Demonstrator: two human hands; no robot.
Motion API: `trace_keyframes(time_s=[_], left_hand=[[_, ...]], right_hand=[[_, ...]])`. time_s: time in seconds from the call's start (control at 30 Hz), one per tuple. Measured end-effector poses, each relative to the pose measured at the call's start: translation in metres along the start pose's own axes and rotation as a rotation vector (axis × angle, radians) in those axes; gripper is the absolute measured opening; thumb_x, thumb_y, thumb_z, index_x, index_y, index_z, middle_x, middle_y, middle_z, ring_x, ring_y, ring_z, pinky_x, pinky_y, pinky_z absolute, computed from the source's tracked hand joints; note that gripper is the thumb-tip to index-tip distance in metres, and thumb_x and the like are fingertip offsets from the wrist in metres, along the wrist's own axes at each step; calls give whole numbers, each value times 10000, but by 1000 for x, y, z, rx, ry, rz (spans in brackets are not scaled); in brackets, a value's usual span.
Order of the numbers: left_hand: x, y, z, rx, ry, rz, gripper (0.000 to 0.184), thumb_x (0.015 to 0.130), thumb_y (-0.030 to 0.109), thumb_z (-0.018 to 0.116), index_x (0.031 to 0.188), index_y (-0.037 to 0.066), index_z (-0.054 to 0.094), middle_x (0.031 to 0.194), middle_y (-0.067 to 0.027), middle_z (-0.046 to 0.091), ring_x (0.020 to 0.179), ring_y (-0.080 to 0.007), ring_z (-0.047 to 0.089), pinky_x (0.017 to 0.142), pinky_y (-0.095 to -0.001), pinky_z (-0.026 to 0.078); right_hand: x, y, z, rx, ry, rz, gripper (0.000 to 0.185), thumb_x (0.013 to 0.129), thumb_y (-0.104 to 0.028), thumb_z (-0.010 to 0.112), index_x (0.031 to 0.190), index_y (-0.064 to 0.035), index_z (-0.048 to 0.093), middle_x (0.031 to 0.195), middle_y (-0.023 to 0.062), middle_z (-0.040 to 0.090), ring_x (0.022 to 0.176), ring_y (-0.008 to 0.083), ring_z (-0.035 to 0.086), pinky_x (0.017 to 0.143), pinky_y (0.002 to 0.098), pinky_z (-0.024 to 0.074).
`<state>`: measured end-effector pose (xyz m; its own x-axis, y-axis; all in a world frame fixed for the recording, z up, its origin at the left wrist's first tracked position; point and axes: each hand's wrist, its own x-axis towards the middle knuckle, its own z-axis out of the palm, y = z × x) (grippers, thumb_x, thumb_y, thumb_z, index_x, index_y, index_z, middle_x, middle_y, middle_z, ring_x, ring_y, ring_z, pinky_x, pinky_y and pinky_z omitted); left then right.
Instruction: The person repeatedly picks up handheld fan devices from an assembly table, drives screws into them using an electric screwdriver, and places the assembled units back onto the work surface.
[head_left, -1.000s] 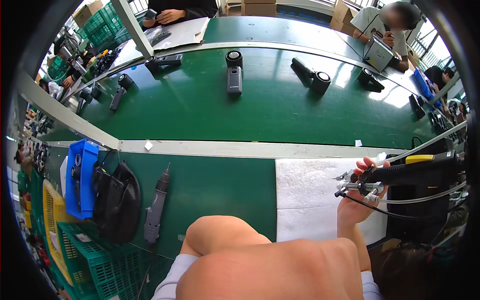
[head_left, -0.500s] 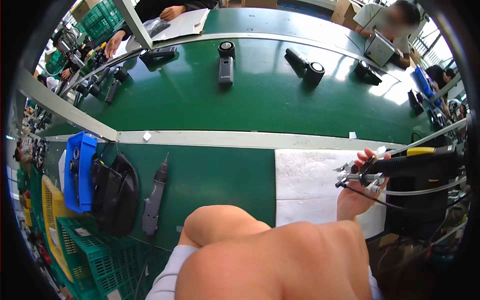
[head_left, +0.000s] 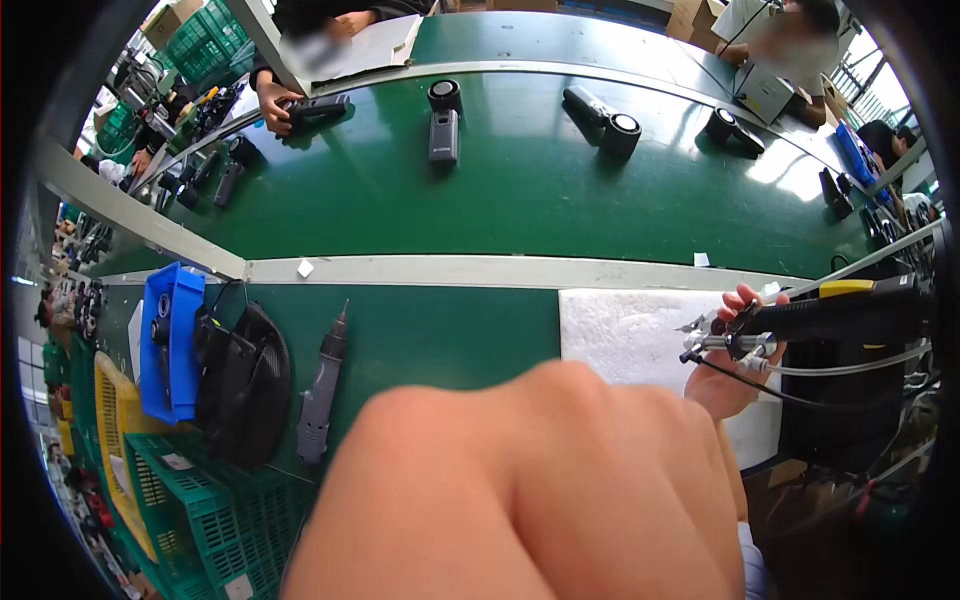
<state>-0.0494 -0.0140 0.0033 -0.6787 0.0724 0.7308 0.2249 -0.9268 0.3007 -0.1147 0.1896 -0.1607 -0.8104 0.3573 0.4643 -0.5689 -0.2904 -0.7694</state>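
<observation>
Gripping in right hand (head_left: 720,385) one pointed silver metal tool (head_left: 757,345), with one clear tube (head_left: 850,367) and one black tube (head_left: 800,402); cannot tell grip of left hand (head_left: 540,480).

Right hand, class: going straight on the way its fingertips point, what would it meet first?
Beyond the right hand, probably the pale rail along the green worktop's far edge; depth is unclear, so the hand might pass above it.

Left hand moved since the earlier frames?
Yes: against the white pad, the left hand has gone farther up the view and now hides much of the pad's lower part.
</observation>
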Motion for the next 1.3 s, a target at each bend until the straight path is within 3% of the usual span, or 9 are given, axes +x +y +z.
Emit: trace_keyframes(time_s=[0.13,0.53,0.77,0.9,0.93,1.0,1.1,1.23,1.3], left_hand=[[15,11,7,15,74,63,91,888,152,663,837,123,593,556,1,393,401,-100,305,400,-256,191],[16,10,11,168,18,108,124,889,178,675,816,137,585,523,26,367,387,-77,273,396,-241,177],[10,-6,16,260,-19,116,15,842,139,638,848,140,625,555,26,450,401,-107,307,407,-260,209],[10,-21,12,385,-90,47,141,909,255,611,862,124,631,567,10,457,421,-122,322,414,-272,222],[8,-34,4,430,-107,110,196,923,260,604,865,75,630,571,3,459,424,-130,324,417,-276,232],[0,-58,-26,748,-180,195,77,837,46,609,774,74,573,542,-2,427,407,-111,329,397,-265,234],[-12,-95,-83,1092,-325,381,123,839,48,593,735,-18,590,542,-21,442,407,-123,343,387,-273,251],[-49,-122,-184,1430,-194,160,202,831,36,648,659,27,543,526,-17,412,425,-107,361,402,-274,262],[-44,-125,-192,1541,62,36,252,826,37,678,632,35,516,522,-15,410,438,-95,357,417,-265,266]], right_hand=[[2,0,3,-66,-16,-52,628,926,-296,558,1429,-21,301,1265,299,522,1069,273,595,949,345,468],[-1,-3,3,-113,-65,-75,444,988,-262,449,1339,4,391,1269,235,541,1088,225,587,937,317,464],[2,-6,-1,-133,-82,-81,403,1006,-268,421,1265,41,423,1225,203,562,1066,199,587,918,307,459],[3,-8,-2,-127,-108,-117,391,1014,-278,425,1258,28,434,1226,203,566,1057,196,587,916,308,457],[3,-9,0,-113,-99,-118,371,1010,-248,424,1249,35,438,1217,201,570,1050,195,584,917,314,451],[3,-10,-2,-75,-101,-108,345,1000,-202,445,1252,35,440,1222,201,569,1062,199,579,939,334,441],[3,-10,-4,-81,-106,-104,353,997,-200,459,1261,33,436,1225,201,569,1080,205,578,955,347,439],[4,-9,-5,-73,-108,-114,348,997,-191,461,1265,30,435,1229,198,570,1092,208,577,965,351,437],[4,-10,-7,-80,-109,-103,340,998,-191,457,1257,29,438,1228,193,571,1089,205,577,960,349,438]])
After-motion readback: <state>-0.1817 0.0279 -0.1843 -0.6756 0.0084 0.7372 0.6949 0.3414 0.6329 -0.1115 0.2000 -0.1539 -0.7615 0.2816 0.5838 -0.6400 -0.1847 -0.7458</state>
